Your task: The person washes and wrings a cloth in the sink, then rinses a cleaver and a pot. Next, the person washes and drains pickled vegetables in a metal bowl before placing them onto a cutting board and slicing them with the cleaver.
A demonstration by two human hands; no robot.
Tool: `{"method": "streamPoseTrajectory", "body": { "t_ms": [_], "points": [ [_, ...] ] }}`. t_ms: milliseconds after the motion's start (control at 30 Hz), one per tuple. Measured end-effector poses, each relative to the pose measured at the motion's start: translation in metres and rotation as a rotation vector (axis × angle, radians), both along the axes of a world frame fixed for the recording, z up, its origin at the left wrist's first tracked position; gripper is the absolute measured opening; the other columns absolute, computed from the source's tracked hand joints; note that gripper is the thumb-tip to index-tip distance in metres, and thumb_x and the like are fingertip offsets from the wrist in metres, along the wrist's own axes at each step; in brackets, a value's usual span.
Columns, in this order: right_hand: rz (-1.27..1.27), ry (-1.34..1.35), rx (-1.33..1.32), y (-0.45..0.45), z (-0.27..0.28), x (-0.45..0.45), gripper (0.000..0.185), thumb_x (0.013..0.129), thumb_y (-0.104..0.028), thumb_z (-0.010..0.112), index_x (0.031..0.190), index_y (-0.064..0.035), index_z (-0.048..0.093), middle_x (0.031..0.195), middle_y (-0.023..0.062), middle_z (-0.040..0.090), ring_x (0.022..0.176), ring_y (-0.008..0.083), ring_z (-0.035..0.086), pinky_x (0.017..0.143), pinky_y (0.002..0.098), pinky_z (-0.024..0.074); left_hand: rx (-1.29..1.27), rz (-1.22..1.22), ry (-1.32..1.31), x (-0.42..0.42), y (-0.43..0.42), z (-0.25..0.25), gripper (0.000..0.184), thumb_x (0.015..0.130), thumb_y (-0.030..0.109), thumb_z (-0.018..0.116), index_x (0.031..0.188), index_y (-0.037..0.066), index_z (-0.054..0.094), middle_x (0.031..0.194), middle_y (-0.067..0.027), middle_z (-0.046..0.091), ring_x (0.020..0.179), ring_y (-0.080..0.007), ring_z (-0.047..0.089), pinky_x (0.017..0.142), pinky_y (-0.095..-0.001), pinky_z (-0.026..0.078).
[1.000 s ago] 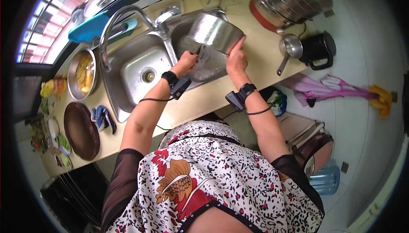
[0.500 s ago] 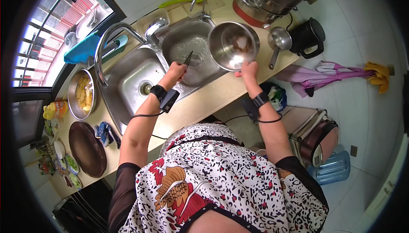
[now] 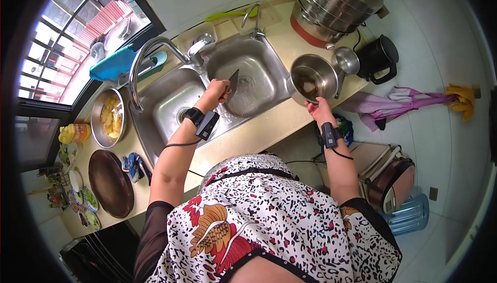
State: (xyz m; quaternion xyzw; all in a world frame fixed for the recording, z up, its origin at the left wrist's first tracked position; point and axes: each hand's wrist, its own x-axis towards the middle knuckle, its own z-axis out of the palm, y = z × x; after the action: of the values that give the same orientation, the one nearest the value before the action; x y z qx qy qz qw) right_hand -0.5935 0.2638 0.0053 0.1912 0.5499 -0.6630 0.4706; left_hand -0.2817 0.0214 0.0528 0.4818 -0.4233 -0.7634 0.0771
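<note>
Left hand [image 3: 221,90]: one, fingers closed round a dark knife [image 3: 234,82], blade over the right basin [image 3: 263,60] of the sink. Right hand [image 3: 319,109]: one, clamped on the near rim of a steel pot [image 3: 314,77]. Pot: open side up, at the tabletop's [image 3: 266,126] front edge, right of the basin; contact beneath cannot be told. Close beside: small pan [image 3: 346,60]. Beyond: black kettle [image 3: 379,57], tiered steamer [image 3: 331,16], towards the right end.
</note>
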Motion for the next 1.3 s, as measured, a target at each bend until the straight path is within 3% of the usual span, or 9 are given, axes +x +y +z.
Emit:
{"method": "streamPoseTrajectory", "body": {
  "t_ms": [300, 433, 567, 767, 933, 1033, 1167, 1200, 1300],
  "points": [
    [0.024, -0.187, -0.123, -0.037, 0.009, -0.002, 0.041, 0.085, -0.027, 0.057, 0.105, 0.0074, 0.050, 0.095, 0.0181, 0.059, 0.074, 0.0206, 0.060, 0.064, 0.0279, 0.0523, 0.073, 0.103, 0.080, -0.019, -0.017, 0.005, 0.019, 0.087, 0.012, 0.049, 0.072, 0.002, 0.045, 0.068, -0.0084, 0.050, 0.044, -0.0084, 0.036, 0.035, -0.0228, 0.023],
    [0.298, 0.432, -0.041, -0.101, 0.046, 0.046, 0.043, 0.081, -0.018, 0.058, 0.115, 0.0056, 0.047, 0.102, 0.0214, 0.058, 0.085, 0.0231, 0.062, 0.064, 0.0286, 0.0524, 0.077, 0.101, 0.089, -0.025, -0.029, 0.013, 0.018, 0.087, 0.012, 0.050, 0.074, 0.000, 0.048, 0.073, -0.0125, 0.055, 0.044, -0.0088, 0.037, 0.035, -0.0236, 0.024],
    [0.603, 1.241, -0.041, -0.208, -0.014, 0.018, 0.062, 0.076, -0.002, 0.050, 0.134, 0.0041, 0.029, 0.125, 0.0193, 0.049, 0.116, 0.0301, 0.049, 0.094, 0.0333, 0.0425, -0.039, -0.007, -0.056, -0.035, -0.045, 0.018, 0.016, 0.084, 0.011, 0.054, 0.082, -0.005, 0.054, 0.076, -0.0143, 0.059, 0.046, -0.0115, 0.048, 0.034, -0.0249, 0.033],
    [0.840, 1.287, 0.200, -0.316, -0.013, 0.009, 0.072, 0.073, -0.003, 0.049, 0.137, 0.0079, 0.019, 0.140, 0.0273, 0.028, 0.132, 0.0347, 0.026, 0.108, 0.0326, 0.0241, -0.276, -0.083, -0.196, -0.055, -0.062, 0.010, 0.035, 0.078, 0.007, 0.059, 0.108, -0.012, 0.055, 0.077, -0.0126, 0.061, 0.054, -0.0180, 0.062, 0.039, -0.0295, 0.051],
    [0.800, 1.354, 0.120, -0.311, -0.019, 0.010, 0.054, 0.070, 0.005, 0.046, 0.125, 0.0033, 0.047, 0.126, 0.0256, 0.048, 0.123, 0.0338, 0.042, 0.102, 0.0341, 0.0341, -0.342, -0.084, -0.176, -0.060, -0.066, 0.005, 0.033, 0.075, 0.005, 0.059, 0.103, -0.014, 0.057, 0.075, -0.0151, 0.063, 0.054, -0.0205, 0.063, 0.045, -0.0317, 0.055],
    [1.043, 1.743, 0.044, -0.291, -0.026, 0.010, 0.056, 0.069, 0.006, 0.047, 0.125, 0.0038, 0.046, 0.124, 0.0246, 0.050, 0.118, 0.0360, 0.045, 0.099, 0.0370, 0.0371, -0.358, -0.051, -0.158, -0.065, -0.067, -0.006, 0.030, 0.074, 0.004, 0.059, 0.097, -0.015, 0.059, 0.072, -0.0155, 0.064, 0.055, -0.0212, 0.064, 0.049, -0.0314, 0.056],
    [1.146, 1.553, 0.261, -0.284, -0.009, 0.020, 0.051, 0.071, 0.008, 0.042, 0.121, 0.0020, 0.050, 0.106, 0.0207, 0.061, 0.103, 0.0377, 0.056, 0.090, 0.0392, 0.0451, -0.382, -0.036, -0.131, -0.073, -0.067, -0.015, 0.027, 0.073, 0.002, 0.059, 0.094, -0.014, 0.060, 0.071, -0.0159, 0.064, 0.056, -0.0206, 0.065, 0.052, -0.0306, 0.056],
    [0.957, 1.666, 0.197, -0.286, -0.006, 0.023, 0.040, 0.077, 0.001, 0.046, 0.115, 0.0016, 0.056, 0.098, 0.0179, 0.065, 0.097, 0.0325, 0.061, 0.084, 0.0376, 0.0480, -0.398, -0.030, -0.125, -0.075, -0.067, -0.016, 0.025, 0.072, 0.001, 0.060, 0.092, -0.014, 0.060, 0.070, -0.0153, 0.064, 0.057, -0.0202, 0.066, 0.052, -0.0299, 0.056],
    [0.601, 1.192, -0.397, -0.295, 0.019, 0.037, 0.031, 0.080, -0.011, 0.053, 0.107, 0.0027, 0.060, 0.094, 0.0168, 0.066, 0.088, 0.0237, 0.064, 0.077, 0.0324, 0.0491, -0.406, -0.023, -0.102, -0.079, -0.072, -0.016, 0.024, 0.072, 0.000, 0.060, 0.092, -0.014, 0.060, 0.071, -0.0147, 0.064, 0.057, -0.0202, 0.066, 0.052, -0.0298, 0.056]
  ]
}}
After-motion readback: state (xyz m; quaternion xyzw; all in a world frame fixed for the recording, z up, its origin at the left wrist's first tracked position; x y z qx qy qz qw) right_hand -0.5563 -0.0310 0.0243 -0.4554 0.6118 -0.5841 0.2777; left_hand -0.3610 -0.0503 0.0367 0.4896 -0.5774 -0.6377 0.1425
